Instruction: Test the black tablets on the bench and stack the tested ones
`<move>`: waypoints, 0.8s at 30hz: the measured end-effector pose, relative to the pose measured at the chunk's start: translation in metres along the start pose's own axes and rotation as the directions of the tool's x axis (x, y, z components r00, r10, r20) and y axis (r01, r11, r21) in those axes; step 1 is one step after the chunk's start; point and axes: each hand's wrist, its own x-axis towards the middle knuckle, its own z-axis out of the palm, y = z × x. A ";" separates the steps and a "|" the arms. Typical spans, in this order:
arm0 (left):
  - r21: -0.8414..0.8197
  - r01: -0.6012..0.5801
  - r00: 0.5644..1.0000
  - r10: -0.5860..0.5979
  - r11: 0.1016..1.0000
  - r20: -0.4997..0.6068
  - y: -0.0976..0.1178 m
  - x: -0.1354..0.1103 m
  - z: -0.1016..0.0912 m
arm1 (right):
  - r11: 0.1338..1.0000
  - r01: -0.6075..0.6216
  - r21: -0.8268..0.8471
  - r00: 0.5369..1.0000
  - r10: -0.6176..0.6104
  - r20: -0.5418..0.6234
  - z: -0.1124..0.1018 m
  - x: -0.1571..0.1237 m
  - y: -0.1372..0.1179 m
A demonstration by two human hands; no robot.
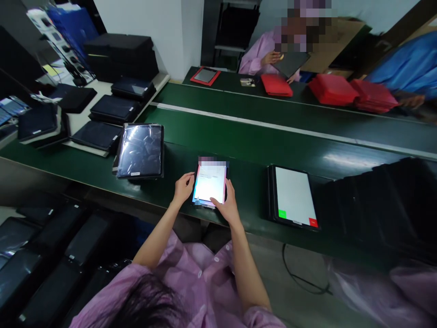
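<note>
A small tablet with a bright lit screen lies on the dark green bench in front of me. My left hand curls round its left edge. My right hand holds the right edge, with the thumb laid across the lower part of the screen. Left of it sits a tablet in shiny plastic wrap. To the right lies a larger tablet showing a white screen with a green and a red square.
Stacks of dark tablets fill a white shelf at the left, and more lie below the bench. Red cases lie at the far side, where a person in pink handles a dark case. A black mass is at right.
</note>
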 end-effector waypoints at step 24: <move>-0.026 0.006 1.000 -0.006 1.000 -0.004 0.001 0.000 0.001 | 1.000 0.028 0.012 0.993 -0.027 -0.114 0.007 -0.004 0.018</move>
